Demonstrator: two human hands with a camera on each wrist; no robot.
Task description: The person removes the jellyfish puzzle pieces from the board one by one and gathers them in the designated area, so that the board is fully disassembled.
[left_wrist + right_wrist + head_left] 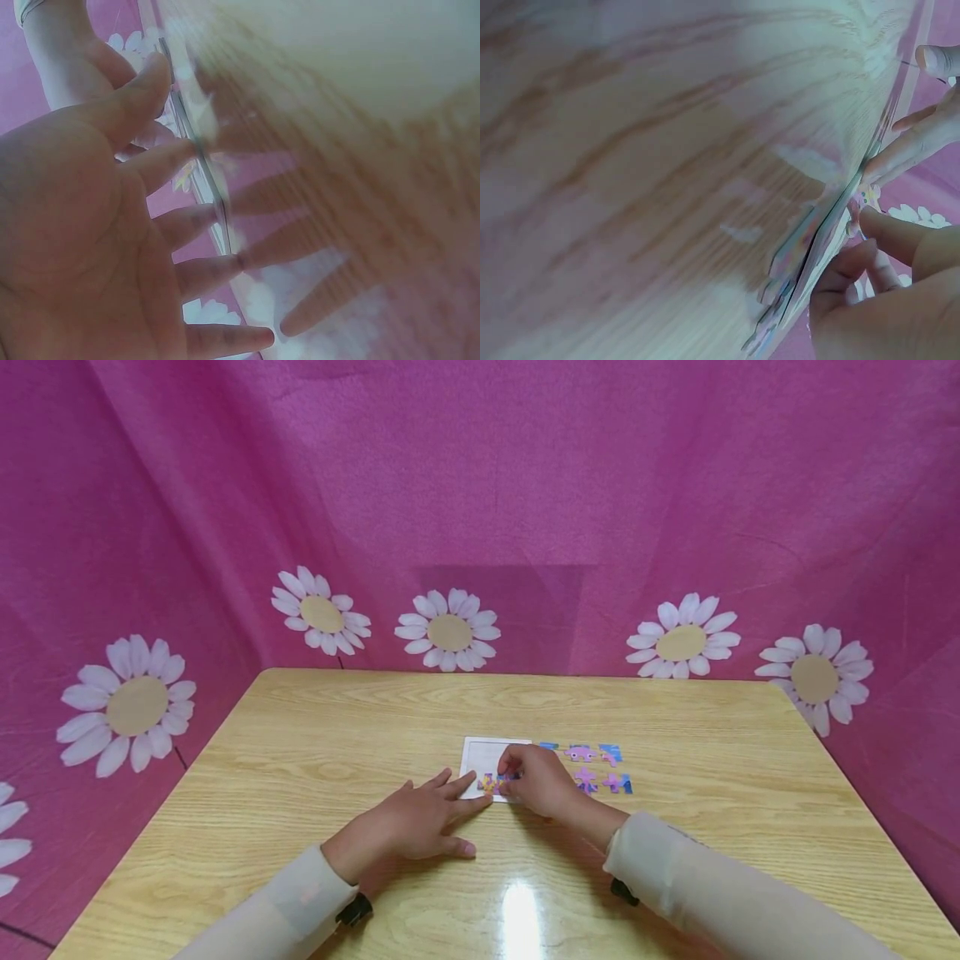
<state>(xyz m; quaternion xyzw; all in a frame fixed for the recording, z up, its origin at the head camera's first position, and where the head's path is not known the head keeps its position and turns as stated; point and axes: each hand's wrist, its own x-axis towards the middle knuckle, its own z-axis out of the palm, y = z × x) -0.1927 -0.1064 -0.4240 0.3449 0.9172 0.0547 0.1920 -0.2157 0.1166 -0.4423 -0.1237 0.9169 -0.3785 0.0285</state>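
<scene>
A white puzzle tray (483,756) lies flat on the table, with a yellow and purple jigsaw piece (487,783) in its lower left corner. My left hand (420,818) is spread palm down, two fingertips resting on the tray's left and lower rim. Over the lower part of the tray, my right hand (542,781) pinches a jigsaw piece between thumb and curled fingers, right beside the corner piece. Its fingers largely hide the piece. From the side, the right wrist view shows the right thumb (889,232) close to a yellowish jigsaw piece (868,196).
Right of the tray, several loose jigsaw pieces lie in two rows, among them a pink one with an eye (581,754) and a purple and blue one (618,783). The wooden table (337,718) meets a pink curtain (510,493) printed with white daisies.
</scene>
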